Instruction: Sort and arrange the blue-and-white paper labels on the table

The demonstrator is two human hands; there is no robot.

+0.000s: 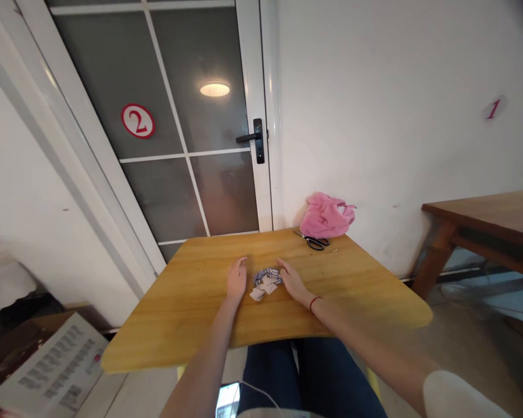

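A person sits at a wooden surface [178,313], bare forearms stretched forward, a small striped bundle [261,275] lying between the two hands near the middle. The left hand [237,280] rests on its edge beside the bundle, released and apart from it, its fingers unclenched. The right hand [293,280], likewise relaxed and grasping nothing, reaches in from the other side with its fingertips at the bundle's right edge; whether they touch it is too small to tell. Pale pieces [268,285] lie at the middle and near side of the blue-and-white bundle. A red bracelet [315,304] circles the right wrist.

At the far right corner of the surface, black-handled scissors [316,242] lie just beside a crumpled pink cloth [326,216] near the white wall [366,116]. Behind the surface stands a door [218,191] with dark panes, a black handle [258,139] and a round "2" sign [138,121]; a bright oval glow shows in the glass. A red "1" [494,109] marks the wall above a brown table [483,209] at right. A printed box [52,371] sits at lower left, and a lit phone [227,400] shows beside the person's dark trousers [270,371].
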